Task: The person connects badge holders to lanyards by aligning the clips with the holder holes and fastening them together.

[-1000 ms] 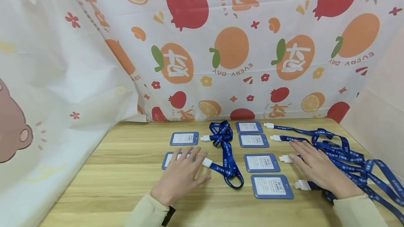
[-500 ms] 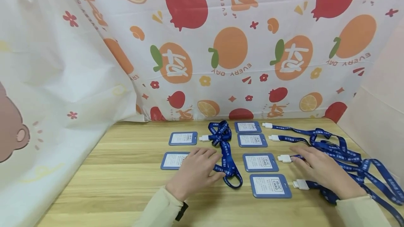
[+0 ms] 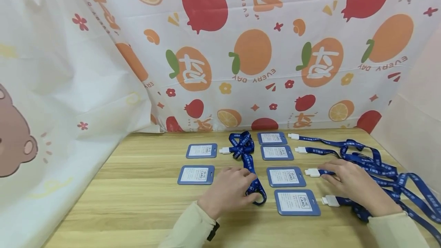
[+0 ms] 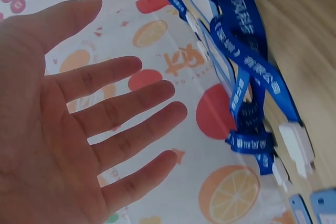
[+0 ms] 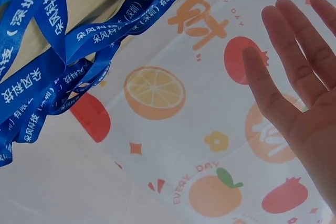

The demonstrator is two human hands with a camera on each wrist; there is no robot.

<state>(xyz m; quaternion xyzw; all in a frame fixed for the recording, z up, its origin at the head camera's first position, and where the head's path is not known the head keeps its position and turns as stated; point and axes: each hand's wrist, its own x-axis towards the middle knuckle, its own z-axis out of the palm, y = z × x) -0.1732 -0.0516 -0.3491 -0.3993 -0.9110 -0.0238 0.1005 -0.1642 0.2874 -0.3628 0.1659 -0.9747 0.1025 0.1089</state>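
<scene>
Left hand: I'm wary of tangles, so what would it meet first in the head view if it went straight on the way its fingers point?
Probably the blue lanyard, which the left hand partly covers in this view; the hand's height is unclear, so it might pass above.

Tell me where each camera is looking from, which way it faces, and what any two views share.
Head: worn on the head, facing forward and down at the table, card holders, blue lanyards and fruit-print cloth; the left hand, right hand and sleeves show.
Left wrist: worn there, facing past the left hand toward cloth and lanyards; the right hand enters at top left.
Right wrist: worn there, facing past the right hand toward cloth and lanyards; no left hand shows.
Shared: head and left wrist both show both hands.
</scene>
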